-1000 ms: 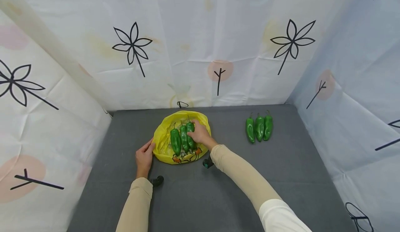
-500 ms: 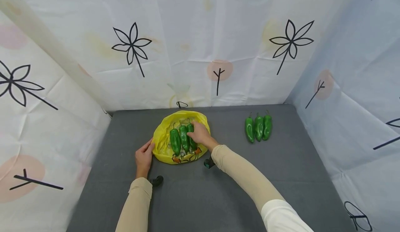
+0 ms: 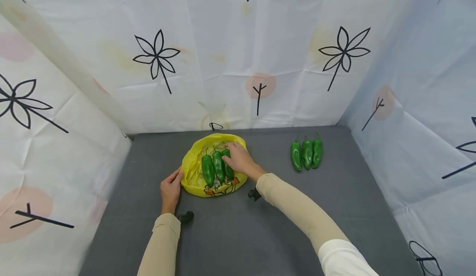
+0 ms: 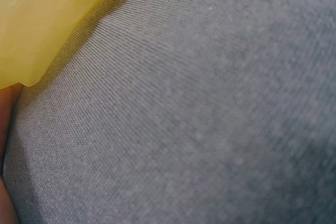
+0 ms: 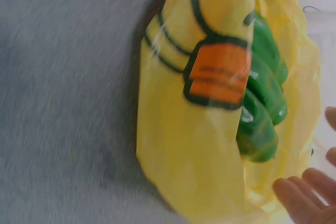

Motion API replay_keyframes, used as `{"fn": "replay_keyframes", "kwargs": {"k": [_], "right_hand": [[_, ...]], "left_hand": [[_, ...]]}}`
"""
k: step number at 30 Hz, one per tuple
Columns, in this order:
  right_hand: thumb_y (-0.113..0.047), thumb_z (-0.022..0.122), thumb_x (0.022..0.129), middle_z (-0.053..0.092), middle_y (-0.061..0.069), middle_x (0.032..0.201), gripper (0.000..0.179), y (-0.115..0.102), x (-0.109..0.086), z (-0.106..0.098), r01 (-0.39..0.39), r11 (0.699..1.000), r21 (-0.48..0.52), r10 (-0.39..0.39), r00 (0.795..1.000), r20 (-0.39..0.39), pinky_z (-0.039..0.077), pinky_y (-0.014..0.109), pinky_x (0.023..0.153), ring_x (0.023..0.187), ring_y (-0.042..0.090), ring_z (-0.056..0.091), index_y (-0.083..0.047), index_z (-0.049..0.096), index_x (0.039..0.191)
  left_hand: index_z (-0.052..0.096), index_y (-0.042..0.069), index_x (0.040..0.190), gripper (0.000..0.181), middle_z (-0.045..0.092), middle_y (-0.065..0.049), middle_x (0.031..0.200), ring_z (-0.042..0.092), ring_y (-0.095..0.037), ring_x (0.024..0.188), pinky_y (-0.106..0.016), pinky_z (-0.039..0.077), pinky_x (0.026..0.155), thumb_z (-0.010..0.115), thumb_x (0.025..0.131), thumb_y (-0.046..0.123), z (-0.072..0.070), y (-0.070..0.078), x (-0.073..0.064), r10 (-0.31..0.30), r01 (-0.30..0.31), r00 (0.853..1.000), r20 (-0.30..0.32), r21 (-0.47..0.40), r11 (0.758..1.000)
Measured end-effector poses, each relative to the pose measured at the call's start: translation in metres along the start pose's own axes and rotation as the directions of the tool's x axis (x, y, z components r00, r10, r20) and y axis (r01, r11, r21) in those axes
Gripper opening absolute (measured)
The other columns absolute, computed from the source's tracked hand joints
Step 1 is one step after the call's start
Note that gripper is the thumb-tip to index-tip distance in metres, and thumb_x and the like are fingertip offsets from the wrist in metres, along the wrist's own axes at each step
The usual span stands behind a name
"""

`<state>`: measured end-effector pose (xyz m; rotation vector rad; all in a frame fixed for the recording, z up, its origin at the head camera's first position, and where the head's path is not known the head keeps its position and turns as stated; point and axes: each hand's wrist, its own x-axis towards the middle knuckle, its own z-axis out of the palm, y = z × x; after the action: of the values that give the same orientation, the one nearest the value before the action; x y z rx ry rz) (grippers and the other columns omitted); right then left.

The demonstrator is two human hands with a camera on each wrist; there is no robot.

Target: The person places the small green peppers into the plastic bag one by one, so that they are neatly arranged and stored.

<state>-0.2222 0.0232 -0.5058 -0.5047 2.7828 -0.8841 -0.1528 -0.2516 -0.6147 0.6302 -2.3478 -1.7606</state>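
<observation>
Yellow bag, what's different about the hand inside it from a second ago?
The right hand seems to have let go of the rightmost pepper in the yellow bag: its fingers are now open, and its wrist has shifted a little to the right. The left hand still holds the bag's edge, and the three peppers outside stayed put.

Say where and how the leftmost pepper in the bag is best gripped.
The leftmost pepper is probably best pinched round mid-body, from above left into the open bag: it is elongated, stem toward the wall, left side free of peppers, neighbour close on its right.
</observation>
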Motion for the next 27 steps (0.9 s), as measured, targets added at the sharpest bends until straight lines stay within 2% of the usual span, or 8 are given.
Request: {"fn": "replay_keyframes", "kwargs": {"k": [3,7,11,15,18,21,27], "right_hand": [[-0.03,0.06,0.104,0.054,0.013,0.144,0.049,0.0,-0.002,-0.002,0.045,0.994,-0.1,-0.047,0.999,-0.022,0.051,0.047,0.106,0.129,0.03,0.056,-0.012,0.051,0.149],[-0.034,0.06,0.104,0.054,0.013,0.144,0.052,0.002,-0.004,-0.003,0.107,0.965,-0.238,-0.118,0.992,-0.032,0.053,0.046,0.105,0.132,0.031,0.053,-0.013,0.05,0.15],[-0.041,0.058,0.104,0.051,0.013,0.148,0.055,0.005,-0.006,-0.002,0.145,0.913,-0.381,-0.173,0.984,-0.039,0.055,0.044,0.102,0.134,0.033,0.051,-0.015,0.048,0.152],[-0.047,0.055,0.104,0.048,0.013,0.152,0.057,0.009,-0.007,-0.002,0.157,0.861,-0.483,-0.204,0.978,-0.047,0.051,0.046,0.109,0.14,0.034,0.047,-0.019,0.046,0.153],[-0.049,0.055,0.103,0.044,0.014,0.156,0.06,0.012,-0.01,-0.003,0.155,0.841,-0.518,-0.211,0.976,-0.051,0.042,0.053,0.118,0.145,0.037,0.041,-0.02,0.044,0.154],[-0.051,0.055,0.102,0.039,0.016,0.16,0.063,0.017,-0.012,-0.004,0.142,0.835,-0.532,-0.2,0.978,-0.054,0.031,0.061,0.124,0.15,0.04,0.034,-0.021,0.041,0.156],[-0.057,0.053,0.102,0.028,0.017,0.166,0.07,0.031,-0.016,-0.007,0.092,0.835,-0.543,-0.161,0.984,-0.079,0.021,0.07,0.123,0.154,0.045,0.024,-0.022,0.036,0.16]], "left_hand": [[0.067,0.023,0.138,0.048,0.064,-0.006,0.144,0.055,-0.023,0.14,-0.043,0.043,0.119,0.066,0.097,0.05,0.0,-0.001,0.001,0.002,-0.002,1.0,-0.003,0.0,1.0],[0.067,0.024,0.138,0.049,0.063,-0.006,0.144,0.054,-0.024,0.14,-0.043,0.043,0.118,0.066,0.097,0.051,0.001,-0.002,0.001,-0.002,0.002,1.0,-0.006,0.01,1.0],[0.066,0.025,0.138,0.049,0.063,-0.005,0.145,0.054,-0.024,0.141,-0.044,0.043,0.118,0.065,0.097,0.052,0.0,-0.003,0.002,-0.007,0.007,1.0,-0.009,0.017,1.0],[0.067,0.025,0.137,0.047,0.064,-0.006,0.144,0.055,-0.025,0.14,-0.044,0.043,0.118,0.065,0.098,0.051,0.0,-0.004,0.001,0.009,-0.009,1.0,-0.025,0.025,1.0],[0.068,0.026,0.136,0.046,0.065,-0.005,0.142,0.056,-0.025,0.138,-0.045,0.043,0.118,0.065,0.098,0.05,0.001,-0.003,-0.001,0.021,-0.02,0.999,-0.04,0.03,0.999],[0.069,0.028,0.135,0.044,0.066,-0.004,0.141,0.057,-0.025,0.138,-0.045,0.044,0.118,0.065,0.097,0.051,0.001,-0.003,-0.003,0.026,-0.024,0.998,-0.055,0.035,0.999],[0.07,0.028,0.134,0.042,0.066,-0.003,0.141,0.058,-0.023,0.136,-0.043,0.045,0.116,0.065,0.098,0.049,0.003,-0.002,-0.004,0.048,-0.046,0.997,-0.062,0.03,0.998]]}}
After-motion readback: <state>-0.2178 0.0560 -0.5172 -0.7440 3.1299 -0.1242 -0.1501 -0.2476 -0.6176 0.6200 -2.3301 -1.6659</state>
